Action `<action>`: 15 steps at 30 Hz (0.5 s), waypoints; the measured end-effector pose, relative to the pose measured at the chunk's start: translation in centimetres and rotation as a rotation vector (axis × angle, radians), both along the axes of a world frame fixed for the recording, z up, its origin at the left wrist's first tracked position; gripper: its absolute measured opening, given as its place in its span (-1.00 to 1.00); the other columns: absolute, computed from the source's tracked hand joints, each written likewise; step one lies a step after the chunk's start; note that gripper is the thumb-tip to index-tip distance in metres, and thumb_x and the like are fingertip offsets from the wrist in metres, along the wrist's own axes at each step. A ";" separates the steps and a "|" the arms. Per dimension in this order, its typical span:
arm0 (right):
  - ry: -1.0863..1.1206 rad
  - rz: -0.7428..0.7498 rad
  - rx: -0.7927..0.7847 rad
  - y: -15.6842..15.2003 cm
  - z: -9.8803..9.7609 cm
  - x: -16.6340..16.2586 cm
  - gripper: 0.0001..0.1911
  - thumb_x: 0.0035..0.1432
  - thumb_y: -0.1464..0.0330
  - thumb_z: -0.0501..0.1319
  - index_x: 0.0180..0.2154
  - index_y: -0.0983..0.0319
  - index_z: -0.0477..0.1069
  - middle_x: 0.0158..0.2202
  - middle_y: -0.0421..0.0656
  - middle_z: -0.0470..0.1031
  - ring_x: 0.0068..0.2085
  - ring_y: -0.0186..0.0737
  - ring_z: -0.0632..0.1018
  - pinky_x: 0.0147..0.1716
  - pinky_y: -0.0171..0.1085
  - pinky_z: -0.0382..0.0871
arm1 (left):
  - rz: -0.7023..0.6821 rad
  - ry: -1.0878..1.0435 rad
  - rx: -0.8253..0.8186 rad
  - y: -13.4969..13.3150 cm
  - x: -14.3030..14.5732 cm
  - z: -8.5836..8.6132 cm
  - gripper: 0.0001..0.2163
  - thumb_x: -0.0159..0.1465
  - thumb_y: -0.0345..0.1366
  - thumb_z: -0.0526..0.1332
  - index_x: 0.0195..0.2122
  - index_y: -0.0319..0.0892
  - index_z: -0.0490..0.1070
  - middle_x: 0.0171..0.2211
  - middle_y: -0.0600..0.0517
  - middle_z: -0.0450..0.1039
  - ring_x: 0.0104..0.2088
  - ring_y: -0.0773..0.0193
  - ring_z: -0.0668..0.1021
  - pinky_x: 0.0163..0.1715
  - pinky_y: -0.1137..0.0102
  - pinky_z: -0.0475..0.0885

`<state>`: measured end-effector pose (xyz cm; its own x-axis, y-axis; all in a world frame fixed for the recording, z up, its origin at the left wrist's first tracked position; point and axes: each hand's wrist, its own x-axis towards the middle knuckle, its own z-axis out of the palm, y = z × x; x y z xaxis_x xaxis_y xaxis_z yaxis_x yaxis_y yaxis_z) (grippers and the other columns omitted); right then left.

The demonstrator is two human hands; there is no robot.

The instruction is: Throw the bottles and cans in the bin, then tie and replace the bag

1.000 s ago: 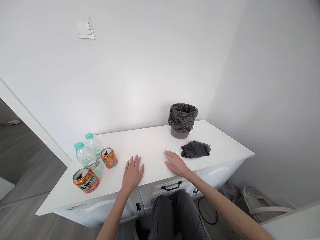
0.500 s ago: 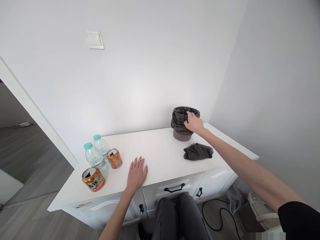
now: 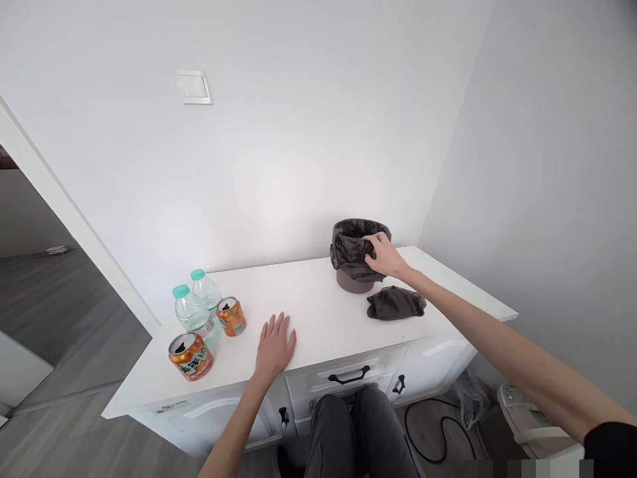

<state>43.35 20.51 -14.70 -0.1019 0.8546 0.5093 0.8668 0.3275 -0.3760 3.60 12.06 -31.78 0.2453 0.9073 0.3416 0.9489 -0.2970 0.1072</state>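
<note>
A small brown bin (image 3: 354,281) lined with a dark plastic bag (image 3: 348,249) stands at the back of the white cabinet top (image 3: 308,312). My right hand (image 3: 385,255) grips the bin's near right rim over the bag, fingers curled round it. A crumpled dark bag (image 3: 397,303) lies on the top just right of and nearer than the bin. My left hand (image 3: 276,344) lies flat on the cabinet top near the front edge, fingers spread, holding nothing.
Two clear bottles with teal caps (image 3: 190,312) and two opened orange cans (image 3: 191,356) (image 3: 231,316) stand at the left end. Drawers with black handles (image 3: 348,378) are below. A light switch (image 3: 194,87) is on the wall. A cable (image 3: 438,431) and a white appliance (image 3: 527,425) are on the floor.
My right hand left the cabinet top, reached the bin and gripped its rim; the bin has since shifted a little left. My left hand stayed flat.
</note>
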 end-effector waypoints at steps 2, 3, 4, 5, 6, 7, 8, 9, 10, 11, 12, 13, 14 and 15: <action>0.030 0.061 0.025 -1.6 -0.2 -0.7 -0.47 0.25 0.34 0.17 0.24 0.23 0.30 0.14 0.08 0.25 -0.03 0.00 0.50 0.02 -0.02 0.48 | 0.002 0.017 0.003 0.0 0.0 0.0 -0.49 0.50 -0.11 -0.06 0.36 -0.23 0.30 0.44 -0.09 0.20 0.47 -0.07 0.19 0.44 -0.02 0.10; 0.046 0.092 0.031 -2.4 -0.3 -1.1 -0.50 0.26 0.33 0.17 0.22 0.21 0.32 0.12 0.06 0.26 -0.07 -0.03 0.50 0.01 -0.02 0.49 | 0.002 0.023 0.005 0.1 0.1 0.0 -0.48 0.50 -0.10 -0.06 0.36 -0.23 0.29 0.44 -0.10 0.19 0.47 -0.07 0.19 0.44 -0.02 0.11; 0.062 0.125 0.037 -3.3 -0.3 -1.5 -0.53 0.27 0.33 0.17 0.20 0.19 0.34 0.11 0.04 0.27 -0.11 -0.06 0.50 -0.01 -0.03 0.49 | 0.001 0.027 0.006 0.1 0.1 0.0 -0.48 0.50 -0.10 -0.06 0.36 -0.23 0.30 0.44 -0.10 0.19 0.47 -0.07 0.19 0.44 -0.02 0.11; 0.078 0.161 0.042 -4.1 -0.3 -2.0 -0.56 0.28 0.32 0.17 0.18 0.17 0.35 0.10 0.02 0.28 -0.14 -0.09 0.50 -0.02 -0.04 0.50 | 0.000 0.029 0.006 0.1 0.1 0.0 -0.48 0.50 -0.10 -0.06 0.36 -0.24 0.30 0.44 -0.10 0.19 0.47 -0.07 0.19 0.44 -0.02 0.11; 0.093 0.199 0.047 -4.9 -0.2 -2.5 -0.59 0.30 0.31 0.17 0.16 0.15 0.36 0.09 0.00 0.29 -0.16 -0.11 0.50 -0.03 -0.04 0.50 | -0.001 0.030 0.005 0.1 0.1 0.1 -0.48 0.50 -0.10 -0.06 0.36 -0.24 0.30 0.44 -0.10 0.20 0.47 -0.07 0.19 0.44 -0.03 0.11; 0.105 0.235 0.053 -5.8 -0.1 -3.1 -0.62 0.31 0.31 0.18 0.15 0.14 0.36 0.07 -0.02 0.29 -0.16 -0.13 0.49 -0.03 -0.05 0.50 | -0.003 0.029 0.005 0.2 0.1 0.1 -0.49 0.50 -0.10 -0.06 0.36 -0.23 0.30 0.44 -0.10 0.20 0.46 -0.08 0.20 0.44 -0.03 0.12; 0.116 0.269 0.058 -6.5 0.0 -3.6 -0.63 0.32 0.30 0.18 0.14 0.13 0.37 0.06 -0.03 0.30 -0.16 -0.13 0.49 -0.04 -0.06 0.50 | -0.005 0.026 0.007 0.2 0.1 0.1 -0.49 0.49 -0.10 -0.05 0.36 -0.23 0.31 0.44 -0.10 0.20 0.46 -0.08 0.20 0.43 -0.03 0.12; 0.126 0.299 0.062 -7.3 0.1 -4.2 -0.64 0.33 0.30 0.18 0.14 0.12 0.37 0.05 -0.04 0.31 -0.15 -0.14 0.49 -0.05 -0.07 0.51 | -0.007 0.023 0.010 0.2 0.1 0.1 -0.49 0.49 -0.10 -0.05 0.35 -0.22 0.31 0.44 -0.10 0.20 0.46 -0.08 0.20 0.43 -0.03 0.13; 0.137 0.323 0.063 -8.0 0.2 -4.8 -0.65 0.33 0.29 0.18 0.13 0.12 0.37 0.05 -0.05 0.31 -0.15 -0.14 0.49 -0.08 -0.09 0.52 | -0.008 0.021 0.014 0.3 0.1 0.1 -0.49 0.49 -0.10 -0.05 0.35 -0.21 0.31 0.44 -0.10 0.21 0.46 -0.08 0.21 0.43 -0.04 0.13; 0.146 0.341 0.060 -8.7 0.4 -5.3 -0.65 0.34 0.29 0.19 0.13 0.11 0.36 0.05 -0.05 0.32 -0.15 -0.14 0.49 -0.12 -0.10 0.52 | -0.009 0.020 0.019 0.3 0.2 0.1 -0.49 0.49 -0.10 -0.05 0.35 -0.21 0.31 0.44 -0.10 0.21 0.46 -0.08 0.21 0.43 -0.04 0.13; 0.155 0.356 0.055 -9.4 0.7 -5.8 -0.66 0.34 0.29 0.18 0.13 0.11 0.36 0.05 -0.05 0.32 -0.16 -0.15 0.50 -0.15 -0.11 0.52 | -0.009 0.019 0.023 0.3 0.2 0.2 -0.49 0.49 -0.10 -0.05 0.36 -0.20 0.31 0.43 -0.09 0.21 0.46 -0.08 0.21 0.43 -0.03 0.14; 0.162 0.367 0.048 -10.0 1.0 -6.2 -0.66 0.35 0.30 0.18 0.13 0.10 0.36 0.06 -0.05 0.33 -0.16 -0.15 0.50 -0.17 -0.12 0.53 | -0.009 0.019 0.027 0.3 0.3 0.2 -0.49 0.49 -0.10 -0.05 0.36 -0.20 0.31 0.43 -0.09 0.22 0.46 -0.07 0.21 0.43 -0.03 0.14; 0.168 0.378 0.043 -10.5 1.3 -6.6 -0.67 0.35 0.31 0.18 0.12 0.10 0.36 0.06 -0.05 0.34 -0.17 -0.16 0.50 -0.18 -0.12 0.53 | -0.010 0.020 0.029 0.3 0.3 0.3 -0.49 0.49 -0.09 -0.05 0.36 -0.20 0.31 0.43 -0.09 0.22 0.46 -0.07 0.21 0.43 -0.03 0.14; 0.177 0.392 0.043 -11.0 1.5 -6.8 -0.67 0.35 0.32 0.18 0.12 0.09 0.36 0.06 -0.05 0.34 -0.18 -0.16 0.51 -0.18 -0.11 0.53 | -0.010 0.023 0.029 0.3 0.3 0.3 -0.49 0.50 -0.09 -0.05 0.36 -0.21 0.31 0.43 -0.09 0.22 0.46 -0.07 0.21 0.43 -0.03 0.14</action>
